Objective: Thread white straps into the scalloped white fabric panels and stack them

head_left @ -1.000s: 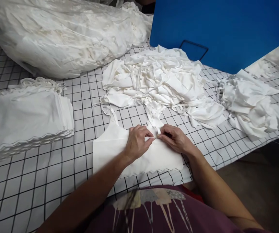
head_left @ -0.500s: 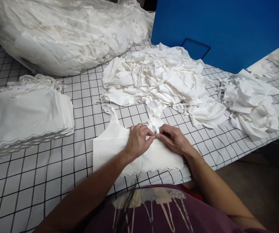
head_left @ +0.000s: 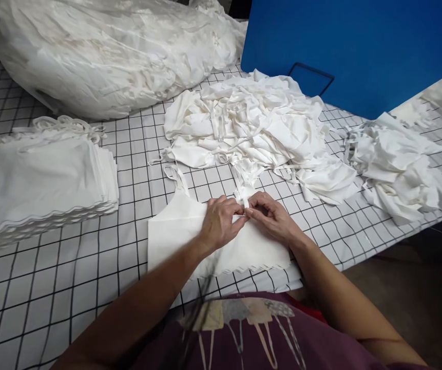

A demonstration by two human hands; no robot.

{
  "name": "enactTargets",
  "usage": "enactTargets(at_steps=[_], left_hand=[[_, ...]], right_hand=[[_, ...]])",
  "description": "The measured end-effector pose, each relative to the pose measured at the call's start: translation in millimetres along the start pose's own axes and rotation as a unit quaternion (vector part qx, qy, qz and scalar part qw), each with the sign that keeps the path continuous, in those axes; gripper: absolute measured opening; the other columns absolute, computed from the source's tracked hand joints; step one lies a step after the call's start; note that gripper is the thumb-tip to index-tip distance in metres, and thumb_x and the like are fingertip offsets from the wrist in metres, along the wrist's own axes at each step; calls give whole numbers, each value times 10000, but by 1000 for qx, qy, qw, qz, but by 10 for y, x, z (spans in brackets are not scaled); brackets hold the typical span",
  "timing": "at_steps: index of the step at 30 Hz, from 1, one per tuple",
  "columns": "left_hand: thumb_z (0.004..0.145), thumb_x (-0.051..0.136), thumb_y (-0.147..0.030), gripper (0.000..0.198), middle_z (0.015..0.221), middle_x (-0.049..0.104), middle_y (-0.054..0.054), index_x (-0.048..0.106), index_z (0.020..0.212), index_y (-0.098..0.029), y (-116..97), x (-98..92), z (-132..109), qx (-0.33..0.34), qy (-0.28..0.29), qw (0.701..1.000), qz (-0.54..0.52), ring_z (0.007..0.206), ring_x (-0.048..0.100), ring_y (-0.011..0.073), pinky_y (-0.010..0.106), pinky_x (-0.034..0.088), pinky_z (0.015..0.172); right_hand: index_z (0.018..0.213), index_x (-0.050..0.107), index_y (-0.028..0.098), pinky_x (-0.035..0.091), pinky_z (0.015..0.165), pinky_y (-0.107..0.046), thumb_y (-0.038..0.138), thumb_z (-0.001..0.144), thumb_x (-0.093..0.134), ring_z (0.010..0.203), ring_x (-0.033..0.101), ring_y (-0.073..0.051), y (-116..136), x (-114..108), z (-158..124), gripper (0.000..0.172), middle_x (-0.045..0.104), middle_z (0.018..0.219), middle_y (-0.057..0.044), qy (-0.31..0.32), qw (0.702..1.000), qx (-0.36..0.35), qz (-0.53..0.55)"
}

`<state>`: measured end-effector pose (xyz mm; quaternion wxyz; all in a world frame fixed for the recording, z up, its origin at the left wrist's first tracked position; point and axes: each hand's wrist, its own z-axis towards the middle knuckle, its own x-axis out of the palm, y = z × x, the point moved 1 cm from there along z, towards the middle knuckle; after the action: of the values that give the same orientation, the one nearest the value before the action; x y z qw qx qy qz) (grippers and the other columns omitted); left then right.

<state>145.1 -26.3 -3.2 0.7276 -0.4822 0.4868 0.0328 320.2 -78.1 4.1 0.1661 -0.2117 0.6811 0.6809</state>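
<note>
A white camisole top lies flat before me, its wavy hem toward my body. One thin strap stretches up from its left side. My left hand rests over the top's upper edge, thumb and fingers pinched on the fabric near the right strap. Close against it, my right hand pinches the base of that strap between thumb and forefinger. The fingertips nearly meet, and they hide the exact spot they hold.
Left stands a neat stack of folded white tops. Beyond my hands is a loose heap of white garments, with a smaller pile to the right. A big clear bag and a blue board stand behind on the checked cloth.
My right fingers have shifted slightly at the strap base, which now stands more upright between them. My left hand keeps its pinch in nearly the same place.
</note>
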Motion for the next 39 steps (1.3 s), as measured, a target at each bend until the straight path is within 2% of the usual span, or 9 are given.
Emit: enactTargets(at_steps=[5,11,15,18,24,28,30,33,39], left_hand=[[866,685,-310,151,870,674,6,592,814,-202,15,44,-19,3,-14,1000,12,886,574,213,380,370,822],[887,644,-309,266,1091,607,100,533,1095,-187,-22,32,-108,30,-63,994,86,1026,560,267,417,425,868],[926,586,-269,329,1342,541,152,515,1232,-171,-93,18,-199,82,-62,983,149,1240,506,305,484,406,1027],[936,586,-310,417,1457,493,141,494,1318,-171,-91,-15,-328,116,-26,976,184,1399,398,321,512,329,1150],[951,579,-369,461,1488,491,128,507,1356,-161,225,-371,-774,122,11,972,201,1483,295,297,459,363,1179],[975,542,-359,463,1499,478,136,485,1393,-168,508,-597,-933,134,-10,972,193,1501,251,278,466,340,1199],[975,543,-364,489,1513,459,142,468,1416,-168,617,-646,-907,137,-25,972,190,1506,233,277,472,328,1204],[977,527,-407,547,1555,395,152,434,1451,-151,730,-659,-807,130,-31,970,205,1509,217,294,495,315,1204],[1004,347,-560,646,1586,347,124,387,1496,-143,855,-606,-721,97,-3,968,230,1516,195,291,468,226,1234]], right_hand=[[830,582,217,405,746,-328,444,928,586,825,510,-179,-22,33,45,247,577,852,-30,-32,998,53,26],[806,577,219,404,744,-365,393,920,607,803,503,-208,-79,181,59,210,580,816,-54,-150,978,-3,-143],[806,537,222,422,746,-365,366,932,580,809,514,-212,-118,211,67,197,563,821,-57,-174,972,-24,-158],[812,533,216,417,718,-354,396,923,588,776,514,-204,-130,208,54,218,569,817,-51,-179,973,1,-147],[882,550,213,408,646,-327,541,926,535,696,515,-188,-154,0,79,331,586,791,-37,-149,983,97,-51],[819,559,206,382,621,-314,565,909,539,665,492,-177,106,-116,322,370,557,740,-28,-153,983,64,-74],[790,568,202,377,628,-310,562,909,532,671,494,-175,323,-10,537,381,564,730,-29,-101,991,29,-79],[773,566,196,366,616,-300,572,892,537,649,491,-165,603,340,950,396,567,699,-19,-8,998,13,-65],[680,545,187,326,623,-292,448,731,723,629,464,-146,739,1015,1703,320,562,650,0,8,998,53,-29]])
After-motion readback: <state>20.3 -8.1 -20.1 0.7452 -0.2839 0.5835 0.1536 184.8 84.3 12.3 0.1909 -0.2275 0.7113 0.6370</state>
